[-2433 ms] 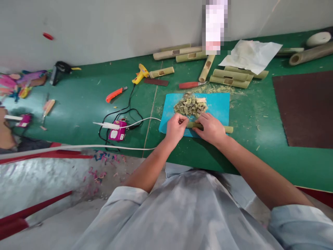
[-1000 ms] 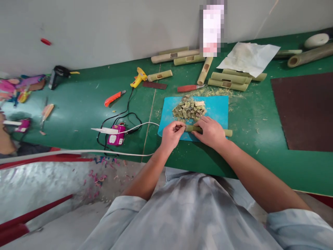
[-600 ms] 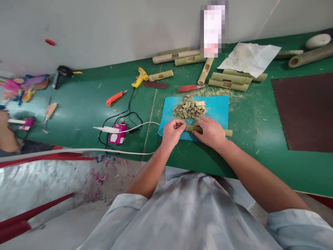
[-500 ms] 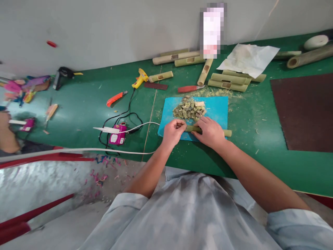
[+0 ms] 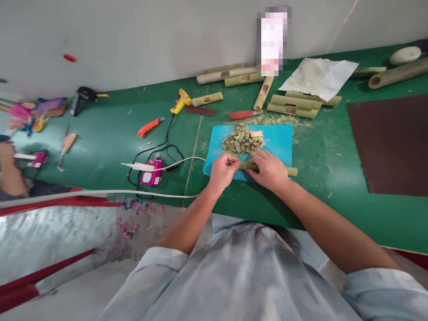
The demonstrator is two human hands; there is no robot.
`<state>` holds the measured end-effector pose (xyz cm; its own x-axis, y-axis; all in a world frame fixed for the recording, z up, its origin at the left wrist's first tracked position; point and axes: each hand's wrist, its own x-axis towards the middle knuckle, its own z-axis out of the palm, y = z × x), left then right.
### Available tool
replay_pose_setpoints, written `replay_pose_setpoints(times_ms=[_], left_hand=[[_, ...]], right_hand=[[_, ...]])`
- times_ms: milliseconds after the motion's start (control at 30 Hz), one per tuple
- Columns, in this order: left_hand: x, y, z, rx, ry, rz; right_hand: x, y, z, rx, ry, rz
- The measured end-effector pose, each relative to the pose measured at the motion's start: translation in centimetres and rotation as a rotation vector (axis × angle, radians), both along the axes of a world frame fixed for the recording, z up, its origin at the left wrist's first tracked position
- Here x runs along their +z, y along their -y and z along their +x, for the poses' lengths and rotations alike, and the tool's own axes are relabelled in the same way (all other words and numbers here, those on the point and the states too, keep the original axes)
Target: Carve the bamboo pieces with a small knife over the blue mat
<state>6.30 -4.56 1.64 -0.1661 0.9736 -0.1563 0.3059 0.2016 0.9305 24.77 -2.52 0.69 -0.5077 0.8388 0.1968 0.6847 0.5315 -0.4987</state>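
Hardly shifted from a moment earlier, the left hand [image 5: 223, 170] pinches the end of a bamboo stick [image 5: 248, 166] while the right hand [image 5: 270, 171] grips its middle, on the blue mat [image 5: 279, 139] beside bamboo chips [image 5: 243, 140].

Craft workshop, bamboo work. A long green-covered workbench [image 5: 100, 142] is set against a bare grey wall. Slotted bamboo tubes [image 5: 290, 104] are stacked along the back. Hand tools are left lying about: a yellow glue gun [image 5: 180, 100], an orange utility knife [image 5: 150, 126], a red-handled knife [image 5: 242, 114] and a pink corded device [image 5: 151, 171]. A blue cutting mat [image 5: 281, 138] is heaped with bamboo chips [image 5: 242, 140], and a bamboo stick [image 5: 247, 166] is held across it. Shavings [image 5: 277, 118] are strewn over the bench, coloured scraps [image 5: 130, 214] over the floor. More bright clutter [image 5: 33, 111] is seen far left.
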Motion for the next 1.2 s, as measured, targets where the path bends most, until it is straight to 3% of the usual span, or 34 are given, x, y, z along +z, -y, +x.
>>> replay_pose_setpoints(times_ms=[433, 633, 767, 933, 1100, 1200], left_hand=[[-0.2, 0.7, 0.2, 0.011, -0.015, 0.040], [0.8, -1.1, -0.1, 0.082, 0.011, 0.098], [3.8, -4.6, 0.5, 0.223, 0.176, 0.207], [9.5, -9.5, 4.9, 0.244, 0.533, 0.348], [14.4, -12.3, 9.8, 0.154, 0.515, 0.442], [16.3, -13.1, 10.2, 0.055, 0.353, 0.586]], right_hand=[[0.1, 0.0, -0.1, -0.019, 0.018, -0.019], [0.0, -0.1, 0.0, -0.025, 0.009, -0.015], [-0.2, -0.1, 0.0, -0.030, -0.006, -0.009], [-0.1, -0.2, 0.1, -0.022, -0.018, 0.001], [0.1, -0.2, 0.1, -0.003, -0.006, -0.002], [0.1, -0.2, 0.0, 0.001, 0.002, -0.005]])
